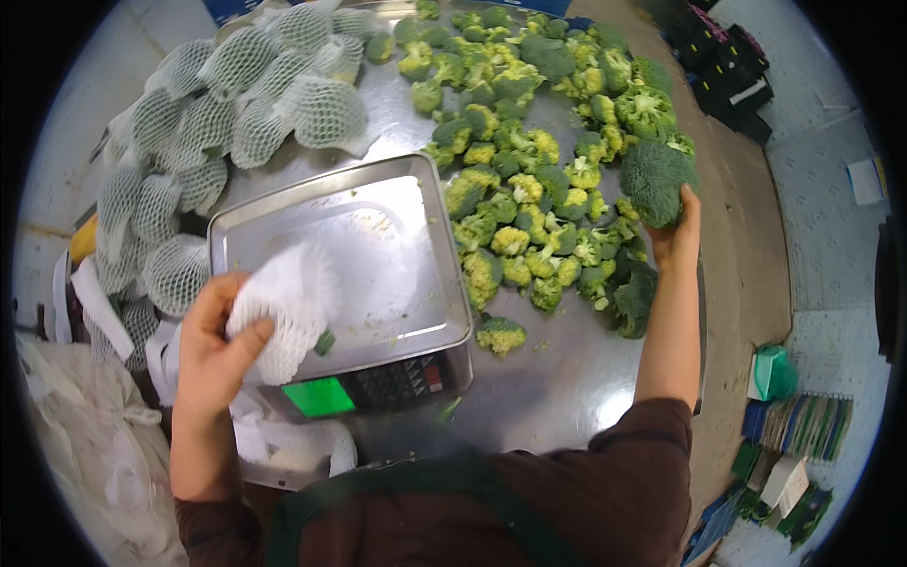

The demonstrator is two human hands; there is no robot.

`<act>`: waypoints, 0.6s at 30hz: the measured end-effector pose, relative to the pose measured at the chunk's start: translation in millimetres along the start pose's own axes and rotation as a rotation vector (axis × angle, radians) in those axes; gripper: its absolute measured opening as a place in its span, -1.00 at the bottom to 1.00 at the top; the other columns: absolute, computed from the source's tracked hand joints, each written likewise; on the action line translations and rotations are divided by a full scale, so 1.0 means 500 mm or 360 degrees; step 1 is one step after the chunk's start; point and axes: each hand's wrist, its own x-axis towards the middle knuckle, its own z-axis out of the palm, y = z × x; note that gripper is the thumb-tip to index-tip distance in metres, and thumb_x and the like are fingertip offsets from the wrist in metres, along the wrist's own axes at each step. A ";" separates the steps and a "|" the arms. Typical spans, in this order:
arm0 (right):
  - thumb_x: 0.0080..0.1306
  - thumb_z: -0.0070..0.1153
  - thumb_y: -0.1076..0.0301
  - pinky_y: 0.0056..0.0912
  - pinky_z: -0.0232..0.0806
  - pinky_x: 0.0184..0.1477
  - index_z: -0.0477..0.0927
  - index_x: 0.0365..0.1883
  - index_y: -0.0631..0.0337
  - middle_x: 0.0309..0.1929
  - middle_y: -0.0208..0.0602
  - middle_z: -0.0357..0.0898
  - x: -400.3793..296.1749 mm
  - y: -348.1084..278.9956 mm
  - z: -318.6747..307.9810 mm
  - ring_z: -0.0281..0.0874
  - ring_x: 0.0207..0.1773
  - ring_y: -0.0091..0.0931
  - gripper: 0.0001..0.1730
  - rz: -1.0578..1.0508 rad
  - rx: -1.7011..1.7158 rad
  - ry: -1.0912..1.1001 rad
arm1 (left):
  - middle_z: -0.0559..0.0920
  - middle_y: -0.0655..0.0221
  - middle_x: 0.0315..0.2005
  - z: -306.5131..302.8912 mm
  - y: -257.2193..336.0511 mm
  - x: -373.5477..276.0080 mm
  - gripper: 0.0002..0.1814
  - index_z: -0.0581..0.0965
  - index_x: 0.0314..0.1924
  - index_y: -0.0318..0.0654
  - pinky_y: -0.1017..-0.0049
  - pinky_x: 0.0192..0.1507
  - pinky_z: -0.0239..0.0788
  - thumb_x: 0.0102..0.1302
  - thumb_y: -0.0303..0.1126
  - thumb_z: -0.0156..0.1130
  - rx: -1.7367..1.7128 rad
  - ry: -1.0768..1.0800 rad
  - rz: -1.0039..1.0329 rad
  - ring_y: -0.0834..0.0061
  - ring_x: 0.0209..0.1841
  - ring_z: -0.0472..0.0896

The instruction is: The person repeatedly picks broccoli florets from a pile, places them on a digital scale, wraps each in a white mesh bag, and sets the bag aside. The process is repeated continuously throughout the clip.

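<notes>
My left hand (223, 333) grips a white foam mesh sleeve (290, 305), slightly blurred, over the left part of a weighing scale's steel tray (382, 283). Only crumbs and a small green scrap (324, 343) lie on the tray. At the right, my right hand (673, 230) holds a large broccoli head (657, 181) at the edge of the pile. Many loose broccoli florets (510, 241), partly yellowish, cover the steel table between the scale and that hand. Broccoli heads wrapped in foam mesh (241, 60) are heaped behind and left of the scale.
The scale's green display (319, 397) and keypad face me. More white foam sleeves (283, 436) lie below the scale. A pale plastic bag (106, 425) is at the lower left. Black crates (730, 78) stand at the upper right; a green bag (776, 373) and stacked items are at the lower right.
</notes>
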 end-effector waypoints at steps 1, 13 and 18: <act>0.19 0.00 -0.15 0.03 0.38 -0.09 0.27 0.22 0.06 0.21 -0.19 0.29 -0.066 -0.011 0.052 0.35 0.19 -0.22 -0.28 0.0060 0.0292 -0.0163 | 0.59 0.41 -0.27 -0.010 -0.002 -0.004 -0.72 0.46 -0.07 -0.37 0.59 -0.16 0.35 0.21 -0.50 0.21 0.0001 0.0063 -0.0095 0.66 -0.23 0.51; 0.35 -0.07 -0.03 -0.22 0.40 -0.06 0.35 0.22 0.12 0.08 -0.26 0.44 -0.456 0.071 0.428 0.46 0.03 -0.38 -0.43 0.0545 0.0002 -0.1009 | 0.59 0.30 -0.11 -0.204 -0.028 -0.173 -0.59 0.39 0.08 -0.34 0.52 0.02 0.37 0.18 -0.61 0.04 -0.0805 0.0539 0.0333 0.51 -0.09 0.55; 0.36 -0.01 0.00 -0.43 0.30 -0.02 0.37 0.23 0.11 0.13 -0.27 0.44 -0.492 0.014 0.330 0.41 0.10 -0.46 -0.44 -0.0073 -0.0836 -0.0754 | 0.55 0.21 -0.25 -0.318 -0.083 -0.287 -0.64 0.38 -0.03 -0.36 0.48 -0.23 0.43 0.11 -0.58 -0.03 -0.0812 0.1074 0.0267 0.40 -0.29 0.54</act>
